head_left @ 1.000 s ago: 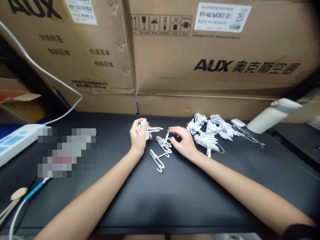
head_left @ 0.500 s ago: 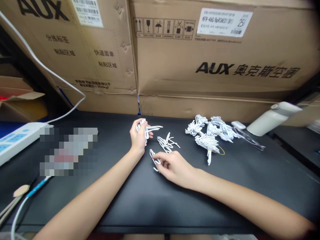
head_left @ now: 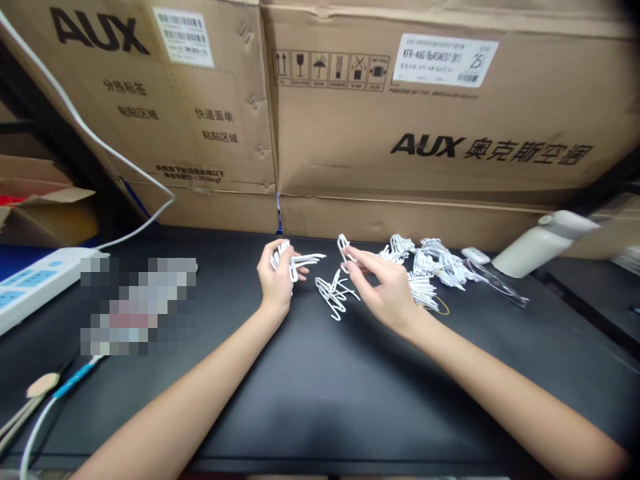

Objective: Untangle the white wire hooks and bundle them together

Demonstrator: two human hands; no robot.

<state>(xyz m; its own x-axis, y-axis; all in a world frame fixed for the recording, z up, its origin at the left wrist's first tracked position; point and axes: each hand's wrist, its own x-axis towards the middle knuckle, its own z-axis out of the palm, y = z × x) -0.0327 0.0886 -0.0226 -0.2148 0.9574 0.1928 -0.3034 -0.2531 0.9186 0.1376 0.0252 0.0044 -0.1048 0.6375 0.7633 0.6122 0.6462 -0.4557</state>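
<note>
My left hand (head_left: 275, 279) is wrapped around a bundle of white wire hooks (head_left: 311, 259), whose ends stick out to the right past the fingers. Between thumb and fingertips, my right hand (head_left: 384, 283) pinches a bent white wire hook (head_left: 342, 244), raised above the table. A small loose heap of white wire hooks (head_left: 334, 295) lies on the dark table between and below the two hands. Behind my right hand, bundled white wire hooks (head_left: 453, 268) are piled up, partly hidden by that hand.
Cardboard boxes (head_left: 330, 160) stand along the back of the black table (head_left: 300, 413). A pale bottle (head_left: 543, 243) leans at the right, near glasses (head_left: 503, 283) and a small white object (head_left: 476, 255). To the left are a power strip (head_left: 45, 283), a cable (head_left: 95, 140) and a blurred-out item (head_left: 145, 300).
My right hand has moved up and to the right, lifting a hook from the table in front of the loose heap. My left hand has stayed nearly still, holding its bundle.
</note>
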